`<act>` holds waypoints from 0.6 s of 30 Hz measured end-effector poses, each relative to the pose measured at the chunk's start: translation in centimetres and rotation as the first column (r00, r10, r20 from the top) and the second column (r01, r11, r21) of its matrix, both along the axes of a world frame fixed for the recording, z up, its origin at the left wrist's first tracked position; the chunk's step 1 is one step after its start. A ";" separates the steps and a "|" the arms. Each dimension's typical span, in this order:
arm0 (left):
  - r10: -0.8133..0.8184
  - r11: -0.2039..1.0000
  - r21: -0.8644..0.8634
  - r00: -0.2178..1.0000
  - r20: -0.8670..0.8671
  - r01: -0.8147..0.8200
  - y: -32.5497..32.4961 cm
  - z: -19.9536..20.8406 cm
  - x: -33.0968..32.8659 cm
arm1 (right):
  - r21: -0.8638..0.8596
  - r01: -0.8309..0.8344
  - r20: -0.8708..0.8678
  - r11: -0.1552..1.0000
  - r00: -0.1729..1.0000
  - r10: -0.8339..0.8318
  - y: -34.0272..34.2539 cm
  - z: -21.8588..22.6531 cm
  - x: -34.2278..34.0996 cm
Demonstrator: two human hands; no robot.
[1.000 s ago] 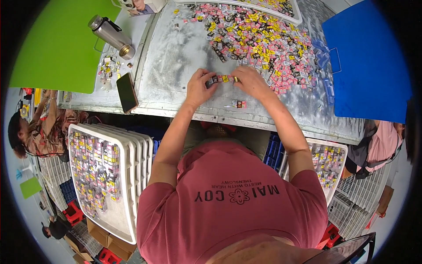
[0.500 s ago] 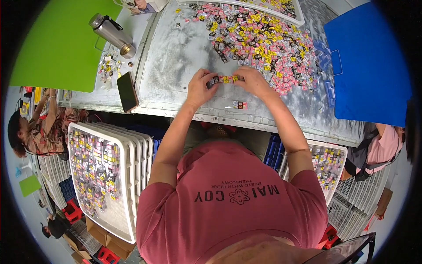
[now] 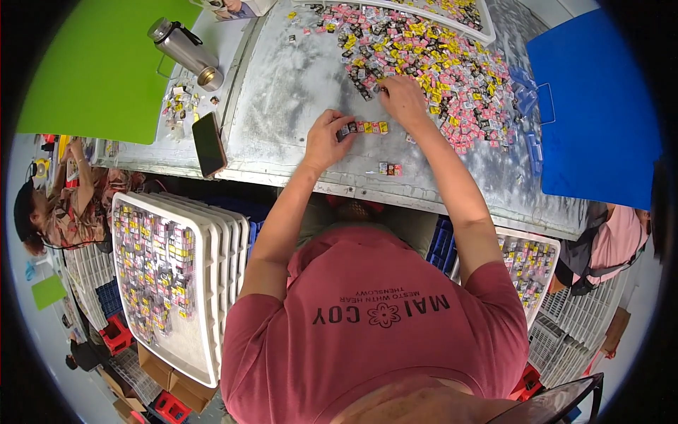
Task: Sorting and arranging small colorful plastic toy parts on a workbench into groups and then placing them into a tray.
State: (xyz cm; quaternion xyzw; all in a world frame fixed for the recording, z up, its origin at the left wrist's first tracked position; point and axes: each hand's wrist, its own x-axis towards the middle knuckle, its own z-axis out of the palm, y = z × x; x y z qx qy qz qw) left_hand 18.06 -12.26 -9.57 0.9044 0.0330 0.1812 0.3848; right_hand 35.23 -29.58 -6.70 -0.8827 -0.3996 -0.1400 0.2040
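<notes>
A short row of small square pieces (image 3: 373, 128), dark at its left end and pink and yellow toward the right, lies on the metal worktable. My left hand (image 3: 328, 140) pinches the dark end between thumb and fingers. Up at the near-left edge of a wide heap of similar loose pieces (image 3: 431, 63) in pink, yellow, black and white is my right hand (image 3: 405, 102). Its fingers are curled together, and whatever lies at their tips is too small to make out. Nearer the table edge sits a small group of pieces (image 3: 390, 169), dark and pink.
A phone (image 3: 209, 145), a steel flask (image 3: 185, 53) and scattered pieces are on the left. Clear plastic cases (image 3: 533, 152) lie at the right by a blue board (image 3: 600, 106). White trays (image 3: 205, 283) of pieces stand below the table. Other people sit at both sides.
My right hand has let go of the row's right end and moved away from me to the heap's edge. The left hand stays at the row's left end.
</notes>
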 end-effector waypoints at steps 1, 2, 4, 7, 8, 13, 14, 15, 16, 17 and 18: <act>0.001 1.000 -0.002 1.000 -0.001 -0.001 0.0 0.1 -0.1 | -0.002 -0.001 -0.001 1.000 1.000 0.001 -0.1 0.8 -0.5; 0.005 1.000 -0.019 1.000 -0.026 -0.006 0.1 0.1 -0.1 | 0.081 0.032 -0.158 0.996 0.987 -0.019 -0.3 1.5 -1.1; 0.007 0.999 -0.037 0.999 -0.049 -0.009 0.1 0.2 -0.2 | 0.156 0.081 -0.310 0.984 0.950 -0.029 -1.3 2.0 -2.8; -0.011 1.000 -0.012 0.999 -0.039 0.010 0.2 0.3 -0.3 | 0.189 0.128 -0.552 0.974 0.834 -0.003 -3.7 -0.1 -4.2; -0.025 1.000 -0.002 0.999 -0.027 0.025 0.2 0.3 -0.2 | 0.202 0.153 -0.585 0.967 0.811 -0.006 -4.3 -1.2 -4.5; -0.053 0.999 0.009 0.997 -0.048 0.053 0.4 0.4 0.0 | 0.195 0.140 -0.465 0.971 0.885 -0.034 -4.8 -1.9 -5.4; -0.055 0.998 0.005 0.996 -0.064 0.055 0.3 0.5 0.1 | 0.173 0.136 -0.462 0.976 0.886 -0.042 -4.9 -2.1 -5.4; -0.054 0.999 0.001 0.995 -0.082 0.054 0.3 0.6 0.1 | 0.150 0.131 -0.461 0.980 0.886 -0.048 -4.8 -1.7 -5.6; -0.054 0.999 0.003 0.995 -0.082 0.054 0.3 0.8 0.0 | 0.151 0.131 -0.461 0.980 0.886 -0.047 -4.8 -1.2 -5.7; -0.054 0.999 -0.010 0.992 -0.111 0.054 0.3 1.0 0.0 | 0.146 0.063 -0.461 0.987 0.887 0.012 -5.1 -0.7 -5.8; -0.056 0.998 -0.023 0.989 -0.139 0.054 0.3 1.2 0.0 | 0.141 -0.004 -0.460 0.990 0.885 0.069 -5.2 0.0 -6.1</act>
